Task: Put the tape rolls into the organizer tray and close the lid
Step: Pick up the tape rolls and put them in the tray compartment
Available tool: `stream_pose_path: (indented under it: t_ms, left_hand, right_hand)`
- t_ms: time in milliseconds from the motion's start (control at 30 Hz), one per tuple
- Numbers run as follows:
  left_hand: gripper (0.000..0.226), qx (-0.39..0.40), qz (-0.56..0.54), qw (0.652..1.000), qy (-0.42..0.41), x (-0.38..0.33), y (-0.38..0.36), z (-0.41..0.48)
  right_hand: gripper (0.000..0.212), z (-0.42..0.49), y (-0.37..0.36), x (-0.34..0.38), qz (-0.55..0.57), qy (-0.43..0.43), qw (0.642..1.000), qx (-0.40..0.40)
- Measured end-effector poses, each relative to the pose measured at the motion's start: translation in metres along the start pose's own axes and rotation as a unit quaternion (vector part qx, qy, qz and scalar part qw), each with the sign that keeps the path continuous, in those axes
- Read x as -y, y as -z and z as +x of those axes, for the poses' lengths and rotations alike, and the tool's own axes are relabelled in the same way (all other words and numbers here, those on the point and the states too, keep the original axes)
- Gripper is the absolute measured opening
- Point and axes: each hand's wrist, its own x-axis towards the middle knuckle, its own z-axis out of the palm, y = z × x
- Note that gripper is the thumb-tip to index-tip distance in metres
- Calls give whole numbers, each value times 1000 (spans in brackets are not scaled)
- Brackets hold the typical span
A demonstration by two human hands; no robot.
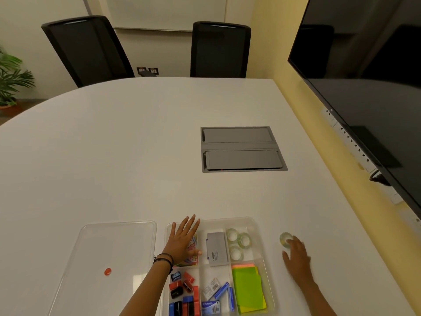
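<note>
Our right hand [296, 258], fingers apart, only touches the loose tape roll [285, 239] on the desk [136, 156], so it could roll away, while our left hand [182, 240] lies flat and spread over the tray [257, 226].

Lighting soft, even, warm-tinted from overhead; faint shadows under both hands; wide-angle bowing at frame edges; slight blur throughout; dim reflections in dark screen [369, 76].

White table [114, 156], clear lid [109, 252] with red dot [107, 271], green notes [248, 290].
</note>
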Motion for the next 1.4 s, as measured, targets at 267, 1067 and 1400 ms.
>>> stream_pose_path:
  t_ms: [267, 1067, 1400]
  left_hand:
    - [92, -14, 4, 1000, -3, 1, 1, 0]
    - [97, -20, 19, 999, 22, -2, 0, 0]
    - [100, 17, 23, 999, 34, -5, 6, 0]
  right_hand:
    - [61, -28, -12, 29, 56, 35, 997, -39]
    - [8, -44, 32, 118, 429, -8, 903, 24]
    - [35, -52, 0, 131, 70, 157, 978, 122]
